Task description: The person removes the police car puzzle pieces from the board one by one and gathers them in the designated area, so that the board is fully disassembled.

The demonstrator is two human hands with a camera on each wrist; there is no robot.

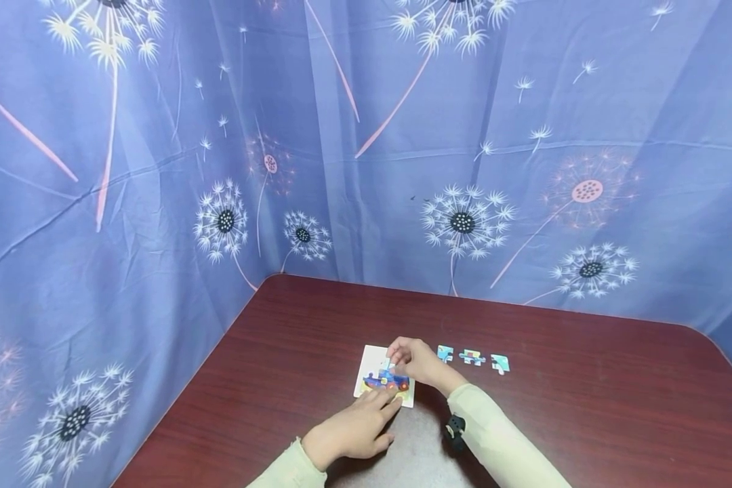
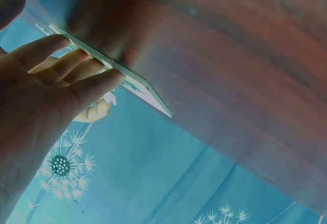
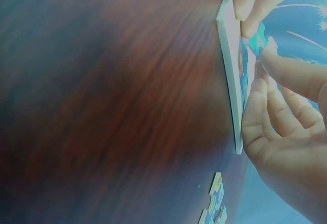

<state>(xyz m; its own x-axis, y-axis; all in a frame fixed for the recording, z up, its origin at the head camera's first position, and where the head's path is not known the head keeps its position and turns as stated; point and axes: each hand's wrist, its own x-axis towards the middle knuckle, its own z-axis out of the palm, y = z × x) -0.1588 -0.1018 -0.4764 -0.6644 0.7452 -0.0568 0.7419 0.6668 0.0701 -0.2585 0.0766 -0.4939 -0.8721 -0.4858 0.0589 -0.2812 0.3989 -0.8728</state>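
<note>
Puzzle board: a pale tray (image 1: 371, 359) lying flat on the dark red table (image 1: 585, 400), with assembled pieces (image 1: 396, 379) in blue, red and yellow on its near part
Left hand (image 1: 356, 428): at the board's near edge, fingers extended and touching it, gripping nothing
Right hand (image 1: 421, 361): over the board's right side, thumb and fingers pinching a teal-and-white piece (image 3: 258, 39) just above the tray
Loose pieces: three in a row right of the board, left one (image 1: 444, 353), middle one (image 1: 472, 357), right one (image 1: 500, 364)
Backdrop: blue dandelion curtain (image 1: 372, 224) along the table's far and left sides
</note>
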